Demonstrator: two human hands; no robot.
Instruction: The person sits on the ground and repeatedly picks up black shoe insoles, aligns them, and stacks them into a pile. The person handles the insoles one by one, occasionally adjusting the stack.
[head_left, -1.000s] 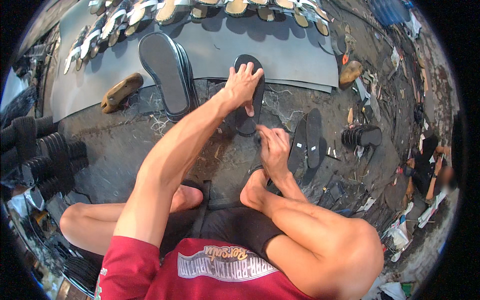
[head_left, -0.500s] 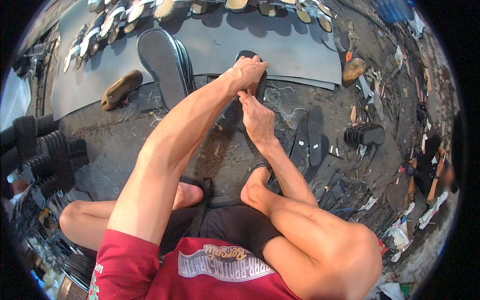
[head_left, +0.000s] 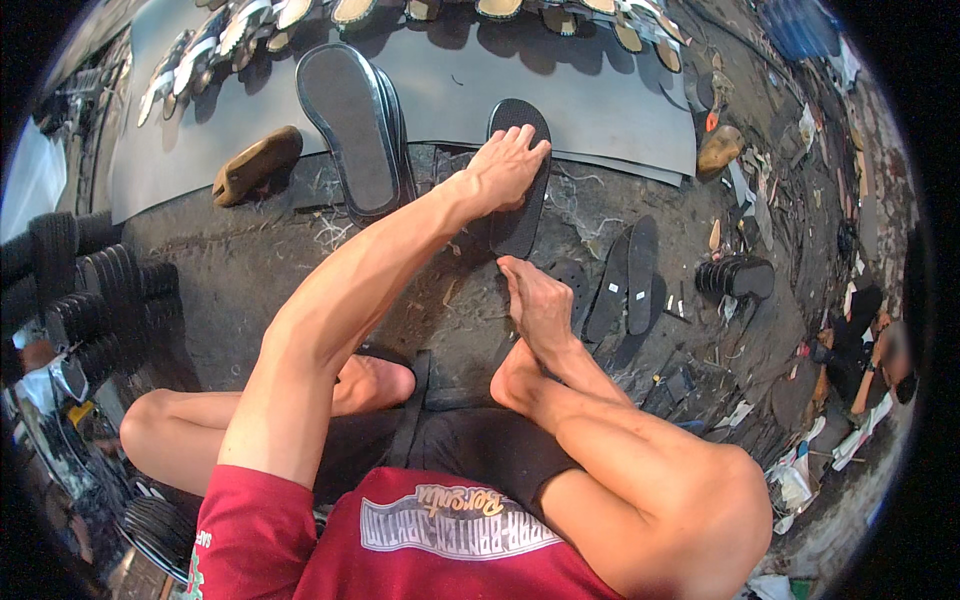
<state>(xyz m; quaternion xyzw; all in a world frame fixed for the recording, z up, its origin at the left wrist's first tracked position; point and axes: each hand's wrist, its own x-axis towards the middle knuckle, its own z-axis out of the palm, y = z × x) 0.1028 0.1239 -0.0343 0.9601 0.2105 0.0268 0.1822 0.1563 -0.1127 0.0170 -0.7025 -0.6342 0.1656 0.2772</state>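
Note:
A black shoe sole (head_left: 518, 232) lies lengthwise before me, its far end on the grey sheet. My left hand (head_left: 500, 170) rests across its middle, palm down, with the fingers lying flat and slightly apart on it. Just beyond the sole's near end is my right hand (head_left: 541, 305), thumb and fingers pressed together. Whatever it pinches, if anything, is too small or hidden to make out. To the left stands a stack of larger black soles (head_left: 350, 130), partly on the sheet.
A wooden shoe last (head_left: 257, 165) lies left of the stack, another last (head_left: 719, 149) at the right. Thin dark insoles (head_left: 640, 275) and a bundle of black soles (head_left: 735, 277) lie to the right. Sandals (head_left: 352, 10) line the far side of the grey sheet (head_left: 440, 100). Scraps litter the right.
My right hand has drawn back toward me, away from my left hand, to the sole's near end. The left hand stays on the sole, more of which now shows.

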